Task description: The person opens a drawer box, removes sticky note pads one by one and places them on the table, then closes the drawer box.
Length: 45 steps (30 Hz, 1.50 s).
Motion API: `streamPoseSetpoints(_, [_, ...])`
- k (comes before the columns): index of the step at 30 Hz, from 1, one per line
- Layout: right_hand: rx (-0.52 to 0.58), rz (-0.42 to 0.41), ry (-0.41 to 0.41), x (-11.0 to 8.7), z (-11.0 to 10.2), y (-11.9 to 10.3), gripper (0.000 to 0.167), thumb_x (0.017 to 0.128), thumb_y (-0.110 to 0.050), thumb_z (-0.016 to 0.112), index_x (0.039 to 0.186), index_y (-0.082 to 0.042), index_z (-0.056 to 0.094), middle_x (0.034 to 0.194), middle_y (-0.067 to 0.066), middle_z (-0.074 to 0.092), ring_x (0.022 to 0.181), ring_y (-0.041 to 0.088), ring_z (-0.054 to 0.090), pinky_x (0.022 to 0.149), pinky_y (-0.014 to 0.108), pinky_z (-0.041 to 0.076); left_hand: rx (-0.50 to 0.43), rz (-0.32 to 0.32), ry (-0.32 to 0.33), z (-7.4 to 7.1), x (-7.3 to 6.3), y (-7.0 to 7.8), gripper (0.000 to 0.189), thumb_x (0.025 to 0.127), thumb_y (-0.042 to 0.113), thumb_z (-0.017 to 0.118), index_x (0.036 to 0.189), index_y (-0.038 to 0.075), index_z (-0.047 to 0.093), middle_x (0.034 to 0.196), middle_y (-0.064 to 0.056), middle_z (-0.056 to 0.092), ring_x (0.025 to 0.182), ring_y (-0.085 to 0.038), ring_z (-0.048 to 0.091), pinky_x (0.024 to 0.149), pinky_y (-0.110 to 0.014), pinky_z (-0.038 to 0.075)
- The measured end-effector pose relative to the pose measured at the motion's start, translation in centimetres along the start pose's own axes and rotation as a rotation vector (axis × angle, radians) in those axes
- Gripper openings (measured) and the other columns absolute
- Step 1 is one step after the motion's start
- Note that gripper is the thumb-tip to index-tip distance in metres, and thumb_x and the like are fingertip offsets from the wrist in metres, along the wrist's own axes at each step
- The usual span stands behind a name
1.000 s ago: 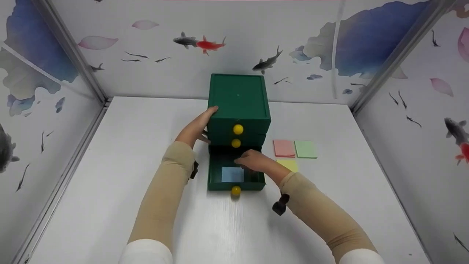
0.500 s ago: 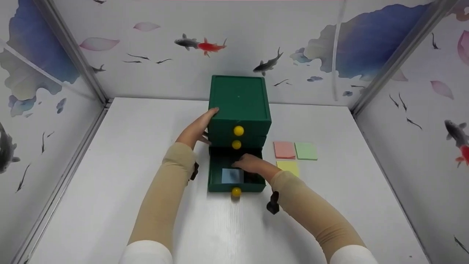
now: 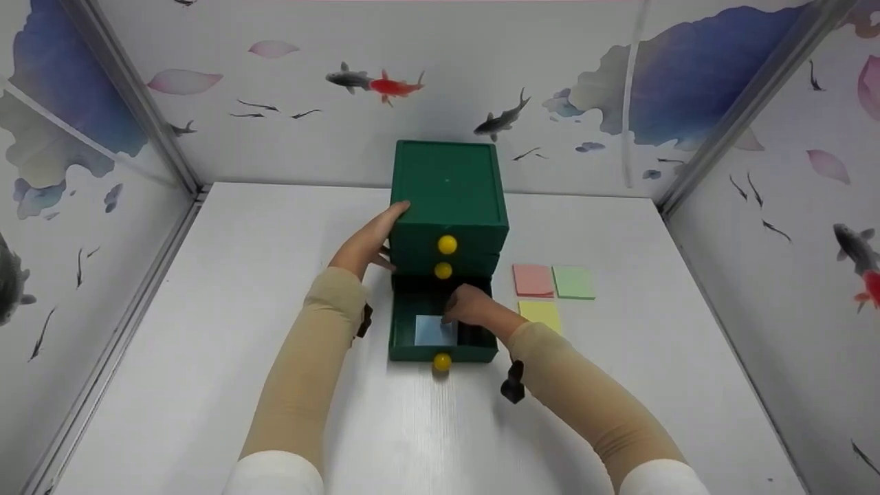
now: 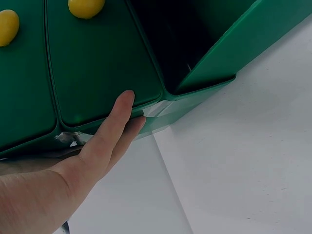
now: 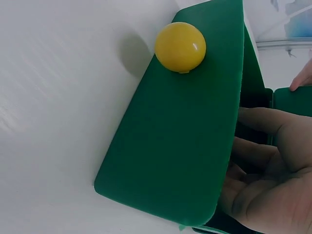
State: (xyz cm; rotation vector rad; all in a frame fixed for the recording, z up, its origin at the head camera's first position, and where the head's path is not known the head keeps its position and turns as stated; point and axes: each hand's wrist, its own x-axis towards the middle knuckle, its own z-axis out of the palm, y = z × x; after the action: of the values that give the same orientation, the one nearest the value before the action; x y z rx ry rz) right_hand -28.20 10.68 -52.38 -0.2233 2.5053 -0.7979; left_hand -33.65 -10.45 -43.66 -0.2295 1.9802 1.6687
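A green cabinet (image 3: 448,185) with yellow round knobs stands near the back wall, its bottom drawer (image 3: 443,353) pulled out. Inside that drawer lies a light-blue square of sticky notes (image 3: 432,331). My right hand (image 3: 474,306) reaches into the drawer, fingers bent down at the blue square's upper right corner. The drawer front (image 5: 170,126) hides those fingertips in the right wrist view, so I cannot tell whether they pinch it. My left hand (image 4: 105,146) rests on the cabinet's left side with straight fingers, its thumb at the top edge in the head view.
Right of the cabinet, pink (image 3: 533,280), green (image 3: 573,282) and yellow (image 3: 540,316) sticky-note pads lie on the white table (image 3: 275,227). Walls with painted fish surround the table at the back and both sides. The two upper drawers are closed.
My right hand has shifted slightly left and down within the drawer, its fingertips coming onto the blue sticky notes' corner. The left hand stays where it was on the cabinet.
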Motion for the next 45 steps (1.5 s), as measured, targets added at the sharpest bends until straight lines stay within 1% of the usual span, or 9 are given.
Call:
streamPoseSetpoints(5, [-0.019,-0.029,0.001,-0.5,-0.1,0.0,0.014,0.083,-0.001,0.074,0.096,-0.008,0.074,0.094,0.002,0.068,0.083,0.019,0.061,0.080,0.036,0.055,-0.006,0.004,-0.001,0.0,0.0,-0.1,0.088,0.090,0.070,0.041,0.157,0.018,0.018,0.153,-0.019,0.026,0.127,-0.045,0.038,0.092,-0.052,0.049])
streamPoseSetpoints(12, [0.023,-0.092,-0.021,-1.0,-0.6,0.5,0.012,0.089,-0.001,0.067,0.100,-0.007,0.070,0.094,0.003,0.065,0.082,0.021,0.058,0.079,0.035,0.054,-0.008,0.001,0.001,0.0,0.0,0.0,0.089,0.090,0.070,0.041,0.157,0.017,0.017,0.153,-0.020,0.025,0.128,-0.044,0.037,0.093,-0.052,0.049])
streamPoseSetpoints(21, [0.070,-0.202,0.072,-2.3,-2.0,1.8,0.013,0.096,-0.003,0.061,0.107,-0.007,0.067,0.108,0.005,0.063,0.093,0.023,0.056,0.088,0.039,0.052,0.001,0.008,-0.003,0.1,0.1,0.2,0.089,0.090,0.070,0.040,0.157,0.016,0.016,0.152,-0.020,0.025,0.128,-0.046,0.036,0.093,-0.053,0.048])
streamPoseSetpoints(24, [0.104,-0.243,0.105,-3.0,-2.6,2.5,0.014,0.097,-0.005,0.059,0.109,-0.008,0.066,0.108,0.005,0.062,0.092,0.024,0.054,0.085,0.037,0.052,-0.005,0.022,-0.006,0.1,0.0,0.2,0.089,0.090,0.069,0.040,0.158,0.017,0.014,0.154,-0.020,0.021,0.130,-0.047,0.034,0.093,-0.054,0.048])
streamPoseSetpoints(28, [0.193,-0.283,0.135,-4.0,-3.2,3.8,0.017,0.099,-0.007,0.056,0.114,-0.009,0.065,0.108,0.005,0.062,0.088,0.024,0.054,0.079,0.035,0.052,-0.008,0.021,-0.004,0.0,0.0,0.1,0.089,0.090,0.069,0.039,0.157,0.017,0.014,0.154,-0.021,0.021,0.130,-0.048,0.034,0.094,-0.055,0.047])
streamPoseSetpoints(31, [0.242,-0.306,0.159,-4.6,-3.6,4.8,0.019,0.100,-0.007,0.055,0.117,-0.007,0.064,0.113,0.006,0.062,0.090,0.024,0.055,0.081,0.036,0.053,-0.005,0.011,-0.001,0.0,0.0,0.0,0.090,0.090,0.070,0.039,0.157,0.015,0.014,0.153,-0.023,0.023,0.129,-0.047,0.035,0.094,-0.055,0.047])
streamPoseSetpoints(35, [0.284,-0.307,0.230,-5.3,-4.1,6.1,0.022,0.099,-0.007,0.057,0.120,-0.006,0.063,0.119,0.008,0.061,0.097,0.025,0.055,0.090,0.039,0.051,-0.004,0.008,0.000,-0.1,0.1,-0.1,0.090,0.090,0.069,0.039,0.157,0.014,0.014,0.152,-0.024,0.024,0.128,-0.047,0.036,0.094,-0.055,0.047])
streamPoseSetpoints(40, [0.366,-0.282,0.295,-6.0,-4.9,7.9,0.019,0.101,-0.005,0.051,0.118,-0.005,0.059,0.122,0.014,0.057,0.102,0.030,0.053,0.087,0.040,0.048,-0.009,0.011,-0.001,-0.1,0.0,0.0,0.089,0.091,0.069,0.039,0.157,0.015,0.014,0.152,-0.024,0.023,0.128,-0.047,0.036,0.094,-0.055,0.047])
streamPoseSetpoints(45, [0.367,-0.223,0.328,-6.8,-5.7,9.9,0.018,0.103,-0.004,0.046,0.111,-0.005,0.062,0.129,0.013,0.055,0.109,0.031,0.050,0.088,0.040,0.044,-0.001,0.005,0.000,0.0,0.0,0.0,0.089,0.091,0.069,0.039,0.157,0.014,0.017,0.152,-0.023,0.025,0.128,-0.046,0.037,0.094,-0.054,0.047])
